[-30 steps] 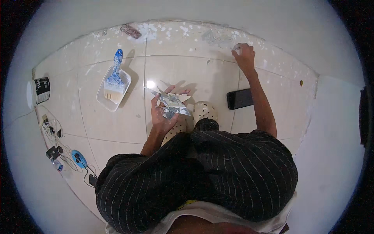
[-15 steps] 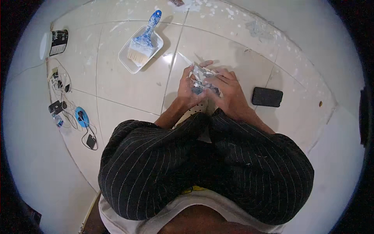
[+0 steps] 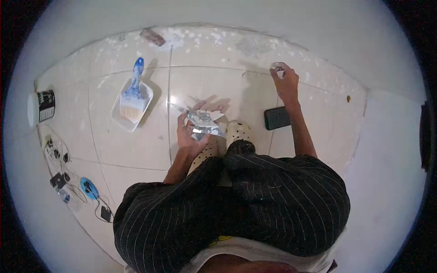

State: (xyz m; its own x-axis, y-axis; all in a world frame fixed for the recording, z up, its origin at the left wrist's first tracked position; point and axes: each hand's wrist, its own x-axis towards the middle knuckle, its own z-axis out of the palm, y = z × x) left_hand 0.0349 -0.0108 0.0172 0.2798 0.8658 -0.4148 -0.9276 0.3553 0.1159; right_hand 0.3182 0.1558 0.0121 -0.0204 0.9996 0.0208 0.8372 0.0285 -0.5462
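Tiled floor beneath hands (right one outstretched)

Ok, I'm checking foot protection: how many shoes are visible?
2. The left shoe is partly hidden by the left hand and trousers; the right shoe is to its right, partly covered by the trousers.

Two hands (one brush, one phone)

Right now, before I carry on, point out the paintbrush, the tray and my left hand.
Paintbrush [image 3: 134, 92]: head view, on its paint-smeared middle, below the blue handle.
Tray [image 3: 128, 126]: head view, on the white lower end, past the bristles.
Left hand [image 3: 191, 144]: head view, on the palm.
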